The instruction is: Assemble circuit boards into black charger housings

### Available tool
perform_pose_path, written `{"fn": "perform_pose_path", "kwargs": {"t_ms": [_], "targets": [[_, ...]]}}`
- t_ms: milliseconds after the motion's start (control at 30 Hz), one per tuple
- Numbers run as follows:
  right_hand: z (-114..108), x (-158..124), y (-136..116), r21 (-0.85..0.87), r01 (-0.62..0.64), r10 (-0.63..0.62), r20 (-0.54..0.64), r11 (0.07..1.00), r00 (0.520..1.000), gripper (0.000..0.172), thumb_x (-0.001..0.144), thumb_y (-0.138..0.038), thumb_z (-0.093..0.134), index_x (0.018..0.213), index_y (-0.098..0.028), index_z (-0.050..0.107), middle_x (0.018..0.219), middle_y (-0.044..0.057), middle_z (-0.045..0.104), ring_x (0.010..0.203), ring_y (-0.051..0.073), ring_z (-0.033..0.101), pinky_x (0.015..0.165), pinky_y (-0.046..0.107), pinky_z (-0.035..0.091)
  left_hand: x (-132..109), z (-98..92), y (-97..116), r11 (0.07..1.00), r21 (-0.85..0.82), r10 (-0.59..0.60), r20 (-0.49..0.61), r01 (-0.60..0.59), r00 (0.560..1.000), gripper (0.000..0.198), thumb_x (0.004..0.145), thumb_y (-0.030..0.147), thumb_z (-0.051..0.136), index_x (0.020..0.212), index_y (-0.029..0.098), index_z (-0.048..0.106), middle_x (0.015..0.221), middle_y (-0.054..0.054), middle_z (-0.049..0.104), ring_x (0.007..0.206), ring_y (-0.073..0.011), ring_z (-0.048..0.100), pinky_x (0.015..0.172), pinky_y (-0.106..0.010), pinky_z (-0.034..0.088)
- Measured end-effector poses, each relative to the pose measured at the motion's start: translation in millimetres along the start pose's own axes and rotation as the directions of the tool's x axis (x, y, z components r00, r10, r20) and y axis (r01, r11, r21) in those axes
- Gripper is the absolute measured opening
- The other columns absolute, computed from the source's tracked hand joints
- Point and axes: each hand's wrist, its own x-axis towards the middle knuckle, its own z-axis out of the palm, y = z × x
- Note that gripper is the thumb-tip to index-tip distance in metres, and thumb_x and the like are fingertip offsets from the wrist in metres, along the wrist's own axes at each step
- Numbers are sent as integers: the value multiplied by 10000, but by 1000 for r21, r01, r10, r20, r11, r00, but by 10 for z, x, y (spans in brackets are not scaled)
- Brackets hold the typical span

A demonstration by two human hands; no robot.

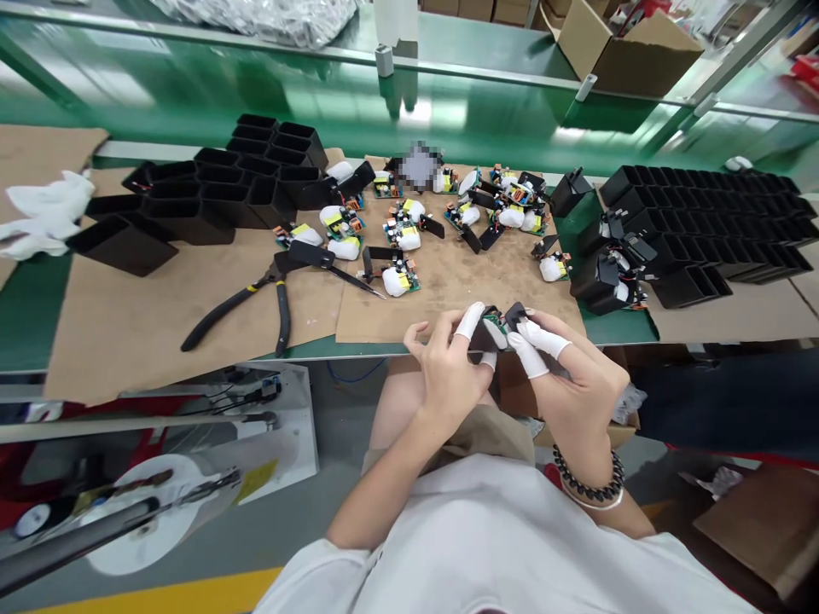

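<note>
Close to the bench's front edge, my left hand is closed around a black plastic case. A circuit board with a pale part shows at the case's open end. My right hand pinches a small black end cap right beside that opening. White finger cots cover fingertips on both hands. Whether the cap touches the case I cannot tell. Ahead of my hands, several circuit boards with yellow and white parts and black caps lie on cardboard.
Long-nosed pliers with black handles lie left of my hands. Several empty black cases stand at the left, more cases in rows at the right. Some cases near my right hand have boards by them. White gloves lie far left.
</note>
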Motion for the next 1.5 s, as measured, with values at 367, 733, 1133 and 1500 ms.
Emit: {"fn": "perform_pose_path", "kwargs": {"t_ms": [367, 733, 1133, 1500], "targets": [[197, -50, 52, 105, -137, 123, 127, 985, 984, 129, 914, -207, 761, 1028, -238, 813, 1205, 90, 826, 1082, 247, 810, 933, 371, 689, 29, 49, -20, 1000, -17, -17, -39, 16, 999, 588, 710, 110, 671, 1289, 200, 712, 1101, -68, 774, 876, -225, 722, 1064, -447, 303], [366, -98, 224, 206, -127, 96, 153, 970, 983, 296, 852, -228, 806, 1146, -254, 785, 1073, 57, 853, 921, 247, 832, 839, 373, 704, -6, 8, -280, 991, -126, -48, 10, 49, 999, 585, 800, 217, 764, 1363, 207, 609, 1172, -83, 782, 943, -235, 733, 1053, -430, 378], [288, -33, 436, 93, -41, 45, -38, 995, 998, 235, 852, -244, 805, 1086, -242, 788, 1055, 81, 848, 1012, 304, 822, 973, 483, 673, -160, -326, -438, 997, -45, -74, -185, 66, 980, 443, 906, 286, 747, 1332, 242, 632, 1143, -71, 809, 1054, -248, 758, 1012, -416, 428], [446, -37, 673, 48, -35, 27, 152, 998, 988, 121, 912, -255, 726, 1032, -247, 745, 898, 16, 807, 821, 227, 781, 1301, 735, 283, -194, -233, -353, 993, -86, -96, -119, 86, 988, 330, 924, 254, 722, 1253, 254, 704, 1149, -65, 781, 1077, -248, 726, 1047, -422, 433]]}}
